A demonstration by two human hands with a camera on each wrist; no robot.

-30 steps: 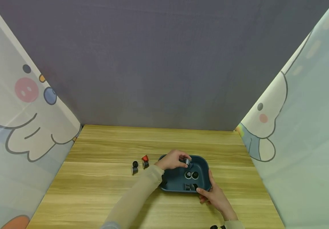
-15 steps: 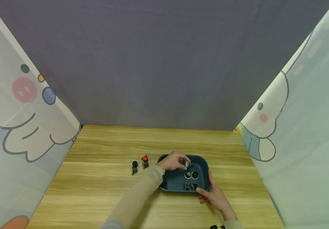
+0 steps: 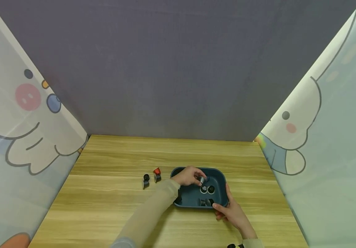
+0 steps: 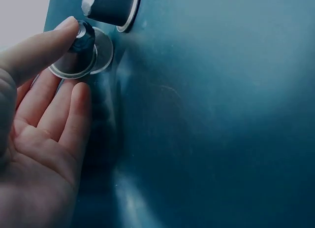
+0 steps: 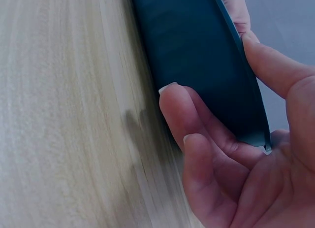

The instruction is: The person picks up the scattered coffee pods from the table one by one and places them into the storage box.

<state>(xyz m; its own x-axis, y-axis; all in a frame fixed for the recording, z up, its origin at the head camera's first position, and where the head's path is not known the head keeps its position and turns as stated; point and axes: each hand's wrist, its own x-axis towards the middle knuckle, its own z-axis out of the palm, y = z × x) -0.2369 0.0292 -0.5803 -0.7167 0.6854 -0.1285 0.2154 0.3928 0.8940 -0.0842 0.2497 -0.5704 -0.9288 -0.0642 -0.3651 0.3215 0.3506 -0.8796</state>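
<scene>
A dark blue tray [image 3: 191, 197] sits on the wooden table. My left hand [image 3: 186, 176] reaches over its far side and pinches a grey coffee capsule [image 4: 74, 61] between thumb and fingers. Behind that capsule, in the left wrist view, shows the pale rim of another capsule [image 4: 104, 50]; whether they touch I cannot tell. A dark capsule [image 4: 110, 6] lies just beyond. My right hand [image 3: 235, 214] grips the tray's near right corner, its thumb on the rim and fingers curled against the outer wall [image 5: 192, 50].
Inside the tray, two capsules stand mid-floor, including a black one [image 3: 211, 189], and others lie along the near wall, one dark grey [image 3: 202, 202]. Left of the tray, a red capsule [image 3: 157, 171] and several dark capsules [image 3: 146, 184] lie on the table [image 3: 103, 206].
My left hand has lowered slightly toward the near side of the tray with the capsule in its fingers. The right hand has kept its grip on the corner.
</scene>
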